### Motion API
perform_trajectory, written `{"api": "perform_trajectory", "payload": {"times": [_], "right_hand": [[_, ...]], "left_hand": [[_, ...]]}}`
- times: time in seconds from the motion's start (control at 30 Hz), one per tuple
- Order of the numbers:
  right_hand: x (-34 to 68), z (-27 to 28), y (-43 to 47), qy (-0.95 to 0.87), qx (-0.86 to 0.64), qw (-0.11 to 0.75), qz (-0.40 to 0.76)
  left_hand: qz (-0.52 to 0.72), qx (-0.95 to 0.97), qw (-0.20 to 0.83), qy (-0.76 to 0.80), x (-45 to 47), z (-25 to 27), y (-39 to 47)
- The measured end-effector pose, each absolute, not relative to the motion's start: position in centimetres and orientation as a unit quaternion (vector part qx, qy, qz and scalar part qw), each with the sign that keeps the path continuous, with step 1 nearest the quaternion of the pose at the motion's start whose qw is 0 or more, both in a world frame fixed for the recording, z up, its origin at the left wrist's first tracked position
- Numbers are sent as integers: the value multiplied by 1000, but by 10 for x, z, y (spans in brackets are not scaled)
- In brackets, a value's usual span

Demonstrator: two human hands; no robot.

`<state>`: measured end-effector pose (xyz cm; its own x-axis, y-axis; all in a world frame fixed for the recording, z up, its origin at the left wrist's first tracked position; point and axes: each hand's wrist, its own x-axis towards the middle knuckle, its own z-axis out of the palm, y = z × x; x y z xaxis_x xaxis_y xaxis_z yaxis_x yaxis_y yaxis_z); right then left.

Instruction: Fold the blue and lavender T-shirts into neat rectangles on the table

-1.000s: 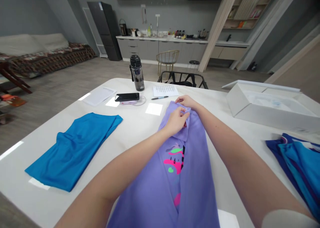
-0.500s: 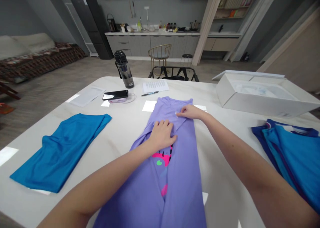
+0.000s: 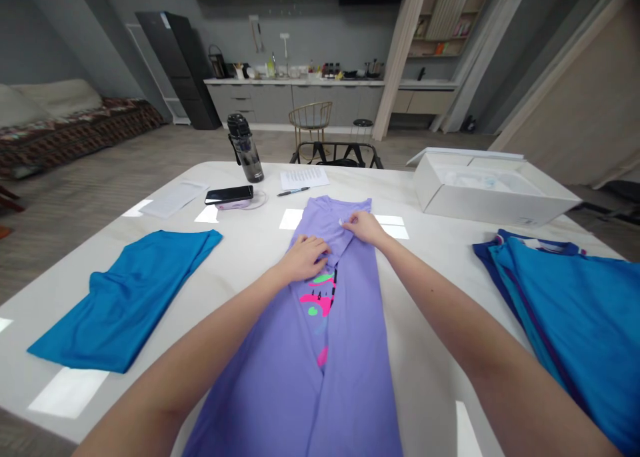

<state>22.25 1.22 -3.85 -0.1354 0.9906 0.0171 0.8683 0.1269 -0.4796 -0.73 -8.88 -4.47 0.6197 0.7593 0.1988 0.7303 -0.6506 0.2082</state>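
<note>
The purple garment [image 3: 355,357] lies lengthwise on the white table [image 3: 245,250], running from the near edge of the view, between the two forearms, to its narrower far end just beyond the hands. Near that far end, the right hand [image 3: 365,228] pinches a small white tag [image 3: 341,222] between thumb and fingertips, so most of the cloth stretches away from the pinch toward the wearer, with only a short strip and the top edge lying past it. The left hand [image 3: 303,260] rests palm down on the garment's left side, a little nearer and lower than the right, fingers slightly bent; whether they grip any cloth I cannot tell. Just nearer than this hand, a pink, green and black print [image 3: 320,303] shows between the folded-in sides. Well to the left, apart from both hands, lies a blue garment [image 3: 135,297]; to the right, beyond the right forearm, is a stack of blue clothes [image 3: 575,297], with a white box [image 3: 475,203] behind it. A pen [image 3: 293,191] lies beyond the purple garment's far end, slightly leftward.
</note>
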Motion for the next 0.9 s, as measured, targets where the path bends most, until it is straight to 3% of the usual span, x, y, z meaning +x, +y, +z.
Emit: {"api": "perform_trajectory", "payload": {"times": [0.27, 0.57, 0.7, 0.9], "right_hand": [[216, -47, 13, -728, -613, 211, 224], [234, -30, 25, -719, -576, 316, 227], [264, -19, 42, -724, -546, 346, 238], [291, -50, 30, -688, -637, 237, 253]], "left_hand": [[128, 905, 58, 402, -13, -61, -81], [358, 812, 107, 448, 22, -25, -76], [290, 856, 69, 423, 57, -12, -77], [155, 869, 30, 470, 64, -28, -75]]}}
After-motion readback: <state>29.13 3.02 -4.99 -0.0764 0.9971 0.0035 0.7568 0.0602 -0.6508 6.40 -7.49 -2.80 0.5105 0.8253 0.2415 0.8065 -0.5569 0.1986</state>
